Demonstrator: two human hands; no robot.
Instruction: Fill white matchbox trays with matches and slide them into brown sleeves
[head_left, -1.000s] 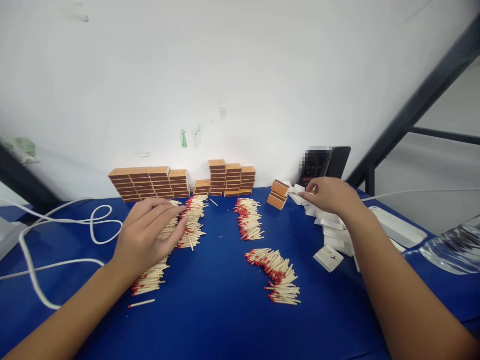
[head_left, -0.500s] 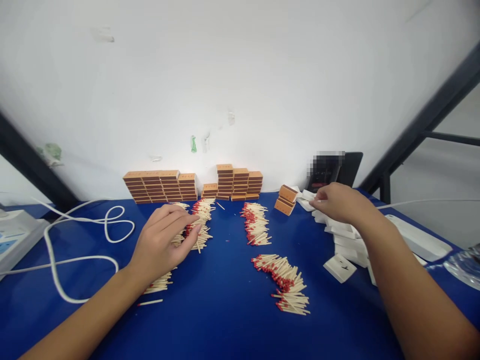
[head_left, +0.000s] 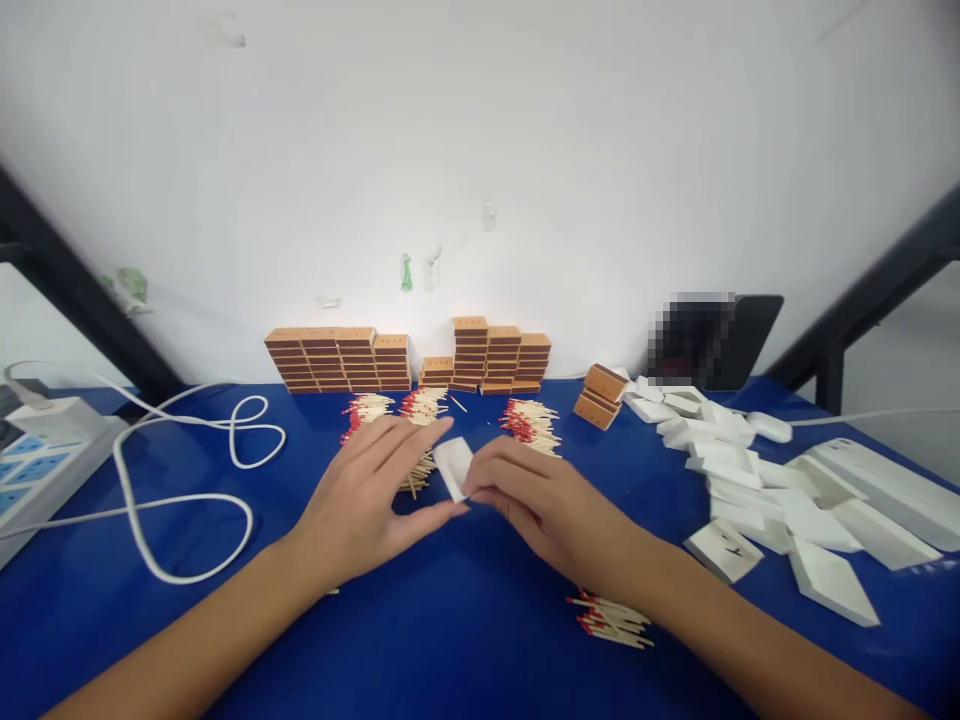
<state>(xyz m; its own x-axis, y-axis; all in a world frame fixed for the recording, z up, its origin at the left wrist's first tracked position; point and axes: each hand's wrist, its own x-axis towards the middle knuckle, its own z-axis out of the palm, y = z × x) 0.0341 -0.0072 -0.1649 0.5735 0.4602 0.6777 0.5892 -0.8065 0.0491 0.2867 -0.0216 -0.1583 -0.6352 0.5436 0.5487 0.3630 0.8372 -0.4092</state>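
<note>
My right hand (head_left: 544, 505) pinches a small white matchbox tray (head_left: 454, 466) above the middle of the blue table (head_left: 450, 640). My left hand (head_left: 375, 495) meets it from the left, fingers stretched out and thumb touching the tray's lower edge. Beneath and behind my left hand lie piles of red-tipped matches (head_left: 405, 415). Another match pile (head_left: 531, 422) lies behind my right hand, and more matches (head_left: 611, 620) show under my right forearm.
Stacks of orange matchboxes (head_left: 337, 360) and a taller matchbox stack (head_left: 491, 356) line the wall. Loose white trays (head_left: 739, 475) cover the right side, with two orange boxes (head_left: 600, 397) near them. A white cable (head_left: 187, 470) and power strip (head_left: 41, 450) lie left. A dark device (head_left: 716, 340) leans at the back.
My right hand came from the white trays at the right to the table's middle, carrying one tray. My left hand lifted off the matches to meet it. The camera view shifted left.
</note>
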